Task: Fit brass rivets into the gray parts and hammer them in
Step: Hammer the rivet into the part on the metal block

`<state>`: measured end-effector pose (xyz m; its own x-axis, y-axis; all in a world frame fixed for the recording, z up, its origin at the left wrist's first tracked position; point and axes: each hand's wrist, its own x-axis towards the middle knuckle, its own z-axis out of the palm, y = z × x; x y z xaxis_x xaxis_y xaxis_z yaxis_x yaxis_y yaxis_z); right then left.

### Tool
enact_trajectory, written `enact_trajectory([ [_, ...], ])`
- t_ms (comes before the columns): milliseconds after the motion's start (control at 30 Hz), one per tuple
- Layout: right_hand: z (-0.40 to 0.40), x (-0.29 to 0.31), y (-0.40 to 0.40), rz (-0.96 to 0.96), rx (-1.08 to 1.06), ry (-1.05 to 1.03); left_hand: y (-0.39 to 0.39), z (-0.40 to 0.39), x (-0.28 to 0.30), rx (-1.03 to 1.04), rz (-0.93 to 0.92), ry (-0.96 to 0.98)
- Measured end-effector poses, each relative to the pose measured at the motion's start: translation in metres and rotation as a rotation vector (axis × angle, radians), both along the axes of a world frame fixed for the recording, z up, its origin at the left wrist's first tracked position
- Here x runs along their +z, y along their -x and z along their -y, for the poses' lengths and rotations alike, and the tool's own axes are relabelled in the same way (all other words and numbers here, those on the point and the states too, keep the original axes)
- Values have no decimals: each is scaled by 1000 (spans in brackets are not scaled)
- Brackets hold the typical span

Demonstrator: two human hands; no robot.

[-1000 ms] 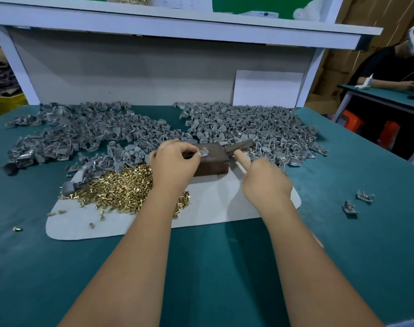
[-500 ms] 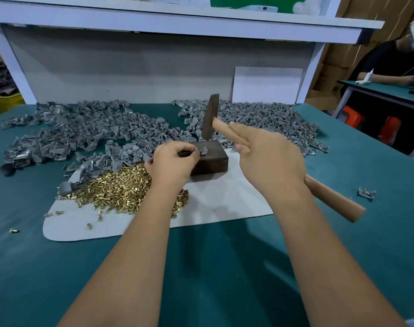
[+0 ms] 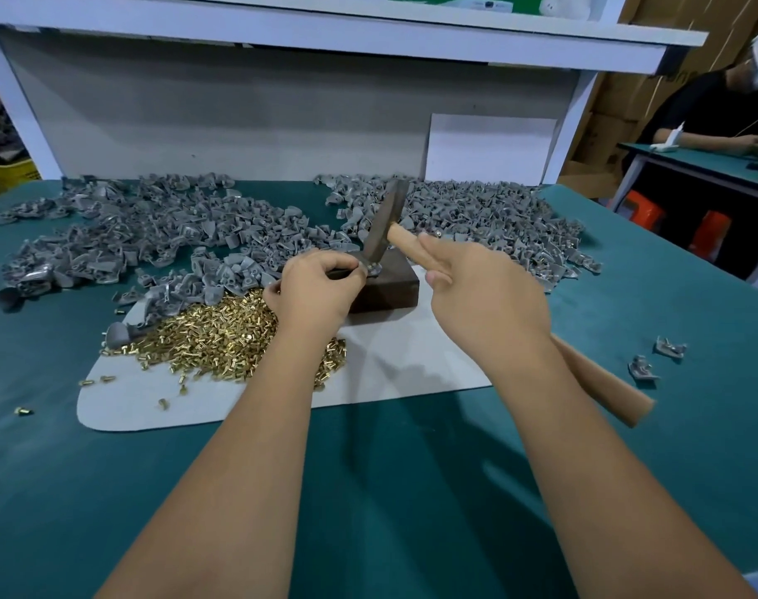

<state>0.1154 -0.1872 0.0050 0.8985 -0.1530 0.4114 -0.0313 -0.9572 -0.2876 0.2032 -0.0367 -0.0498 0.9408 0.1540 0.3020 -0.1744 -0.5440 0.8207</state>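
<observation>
On a dark block (image 3: 390,287) lies a small gray part (image 3: 372,266), pinched at its left end by my left hand (image 3: 321,287). My right hand (image 3: 485,291) grips the wooden handle of a hammer (image 3: 383,224), index finger laid along the handle. The hammer's dark head tilts down, its lower end right at the gray part. A heap of brass rivets (image 3: 213,335) lies on the white mat (image 3: 412,361), just left of my left hand.
Two big piles of gray parts (image 3: 122,235) (image 3: 489,218) cover the back of the green table (image 3: 390,490). Two loose gray parts (image 3: 654,361) lie at the right. A white shelf frame stands behind. Another person sits at a table far right.
The hammer rose upright off the block half a second ago and has now swung back down onto the gray part. My left hand kept holding the part on the block.
</observation>
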Motion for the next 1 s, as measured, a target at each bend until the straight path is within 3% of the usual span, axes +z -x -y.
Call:
enact_trajectory([
  [167, -4, -2, 2, 103, -15, 5, -1, 1, -1, 8, -27, 10],
  [267, -6, -1, 1, 52, 7, 100, 0, 0, -1, 8, -15, 4],
  [533, -5, -3, 2, 55, -5, 98, -3, 2, -3, 17, -13, 31],
  [700, -7, 2, 2, 200, -53, 62, -4, 2, -5, 15, -1, 45],
  [833, -12, -6, 1, 135, 5, 154, -2, 0, -4, -12, -2, 56],
  [1000, -14, -15, 4, 283, -83, 114, -3, 2, -3, 15, -31, 33],
])
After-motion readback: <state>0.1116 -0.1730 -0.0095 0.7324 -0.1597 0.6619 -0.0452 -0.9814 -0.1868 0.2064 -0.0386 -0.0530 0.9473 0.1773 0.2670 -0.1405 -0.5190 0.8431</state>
